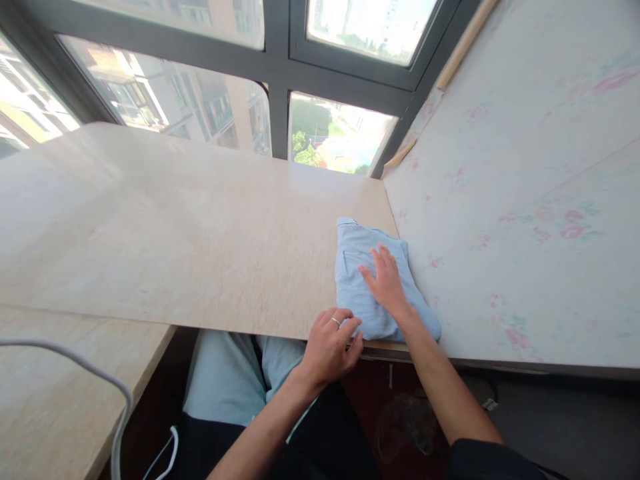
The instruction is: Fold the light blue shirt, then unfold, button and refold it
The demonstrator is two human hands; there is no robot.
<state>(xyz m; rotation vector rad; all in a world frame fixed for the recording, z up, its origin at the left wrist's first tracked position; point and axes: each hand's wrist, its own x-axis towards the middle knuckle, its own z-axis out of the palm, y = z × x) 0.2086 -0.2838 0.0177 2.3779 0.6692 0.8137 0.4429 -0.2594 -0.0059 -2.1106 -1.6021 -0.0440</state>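
A light-blue folded garment [357,280] lies at the right end of the pale stone-look ledge [200,240], close to the wall. My right hand [387,280] rests flat on top of it, fingers stretched forward and thumb apart. At the garment's near left corner is my left hand [333,343], wearing a ring. Its fingers are loosely bent, with a gap between thumb and fingertips and nothing visible held. Whether those fingertips touch the cloth is hard to tell.
Dark-framed windows [277,87] stand behind the ledge. On the right is a wall with floral wallpaper [525,200], peeling at its corner edge. A grey cable [100,373] curves over the lower left surface. My legs [225,373] are below the ledge's front edge.
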